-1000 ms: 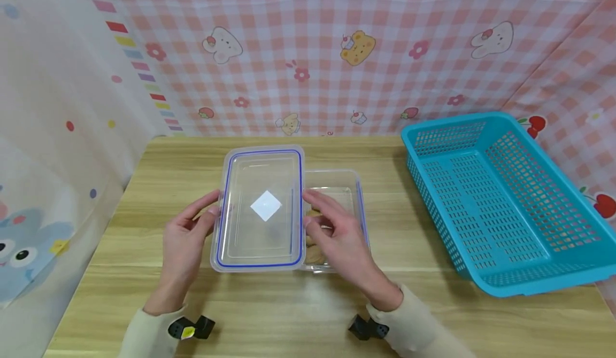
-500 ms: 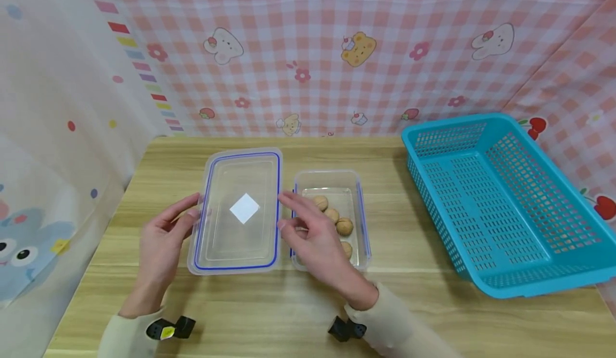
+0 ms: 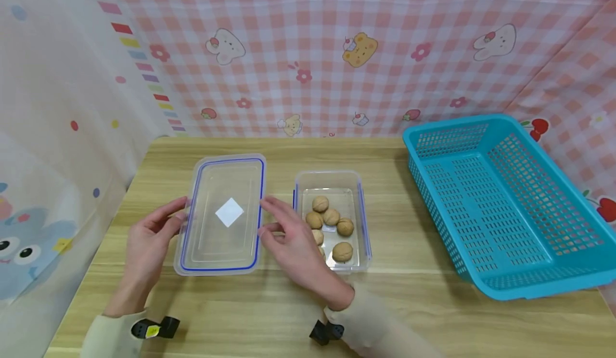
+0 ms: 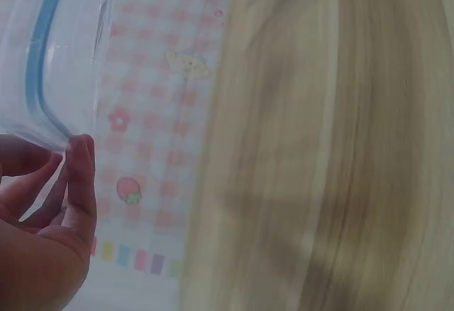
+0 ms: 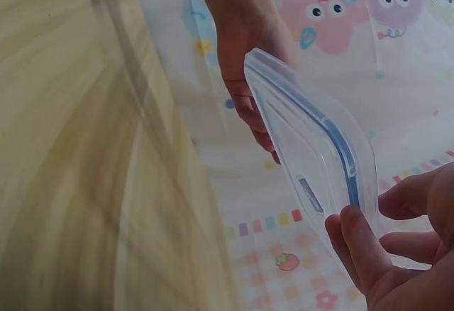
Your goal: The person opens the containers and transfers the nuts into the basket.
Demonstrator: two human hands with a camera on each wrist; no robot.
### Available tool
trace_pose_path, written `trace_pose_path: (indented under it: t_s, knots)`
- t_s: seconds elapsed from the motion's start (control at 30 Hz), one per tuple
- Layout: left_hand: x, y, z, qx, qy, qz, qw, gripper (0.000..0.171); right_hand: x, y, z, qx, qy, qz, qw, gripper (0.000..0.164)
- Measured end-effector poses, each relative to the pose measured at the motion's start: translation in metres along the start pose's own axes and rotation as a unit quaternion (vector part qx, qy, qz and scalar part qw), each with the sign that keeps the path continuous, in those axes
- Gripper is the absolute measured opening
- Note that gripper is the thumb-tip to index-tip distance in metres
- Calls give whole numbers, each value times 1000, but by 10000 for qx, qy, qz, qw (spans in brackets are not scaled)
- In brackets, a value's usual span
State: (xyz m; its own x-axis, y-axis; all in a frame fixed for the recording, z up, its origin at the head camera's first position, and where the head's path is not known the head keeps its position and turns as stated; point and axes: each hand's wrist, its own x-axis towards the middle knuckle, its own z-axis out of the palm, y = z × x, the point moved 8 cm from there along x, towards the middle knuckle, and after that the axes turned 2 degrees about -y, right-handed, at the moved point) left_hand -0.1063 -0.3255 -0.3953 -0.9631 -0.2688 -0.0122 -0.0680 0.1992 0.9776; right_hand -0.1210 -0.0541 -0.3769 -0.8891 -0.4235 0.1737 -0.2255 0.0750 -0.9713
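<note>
A clear plastic lid (image 3: 223, 187) with a blue seal and a white diamond sticker is held above the table, left of the box. My left hand (image 3: 151, 240) pinches its left edge between thumb and fingers. On the opposite edge, my right hand (image 3: 295, 246) pinches the lid too, as the right wrist view also shows. Beneath and beyond that hand stands a clear box (image 3: 357, 187) with blue-edged sides and no lid on it. Several walnuts (image 3: 331, 217) lie inside; my right hand partly hides the ones at the lower left.
A turquoise perforated basket (image 3: 481, 208) sits at the right side of the wooden table (image 3: 404, 315). Patterned cloth (image 3: 308, 43) hangs behind the table and along both sides. Bare wood shows between the box and the basket.
Both hands have carried the lid leftward, from partly over the box to clear of it. More walnuts now show. The box and basket have stayed in place.
</note>
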Motion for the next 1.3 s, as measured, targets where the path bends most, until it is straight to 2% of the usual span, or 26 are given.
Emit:
trace_pose_path:
  t_s: [0.17,0.33,0.6,0.73,0.97,1.3]
  knots:
    - [4,-7,-7,83,-75,-68,9999,38,3,6,11,6,-74,92,9999,56]
    - [7,-12,-12,170,-152,-160,9996,40,4,15,23,-100,-155,361,9992,57]
    - [9,-16,-16,1082,-209,-189,9937,44,2,28,37,-211,-84,445,9988,64]
    - [9,-22,-18,1380,-251,-257,9898,44,1,33,44,-152,-148,451,9988,64]
    - [12,-33,-22,1421,-378,-296,9887,43,-1,43,52,-6,-233,713,9972,65]
    - [16,-45,-19,1428,-679,-262,9871,42,0,55,57,-101,-235,943,9952,66]
